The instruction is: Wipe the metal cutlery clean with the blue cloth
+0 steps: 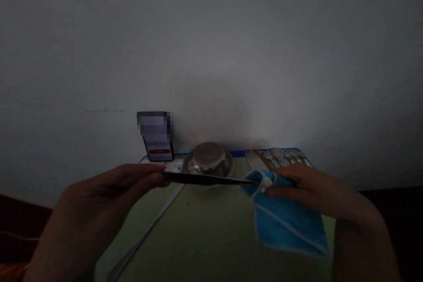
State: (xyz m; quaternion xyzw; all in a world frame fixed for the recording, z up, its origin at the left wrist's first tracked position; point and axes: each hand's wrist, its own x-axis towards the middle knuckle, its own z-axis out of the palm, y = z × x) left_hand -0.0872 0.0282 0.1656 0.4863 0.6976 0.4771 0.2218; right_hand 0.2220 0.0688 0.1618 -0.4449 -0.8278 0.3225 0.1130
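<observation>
My left hand (pixel 132 183) pinches one end of a long, thin, dark utensil (pixel 205 179), held level above the table. It is seen edge-on and in dim light, so its exact kind does not show. My right hand (pixel 307 189) is closed on a blue cloth (pixel 287 224) with pale edging, which wraps the utensil's other end and hangs down below the fingers. Behind the utensil, a shiny metal bowl (pixel 209 158) lies upside down, its lower rim partly hidden.
A phone (pixel 160 147) leans upright against the wall at the back left. Several pieces of metal cutlery (pixel 284 156) lie at the back right. A pale flat strip (pixel 148 231) crosses the left of the greenish tabletop (pixel 205 238). The wall (pixel 211 53) rises right behind.
</observation>
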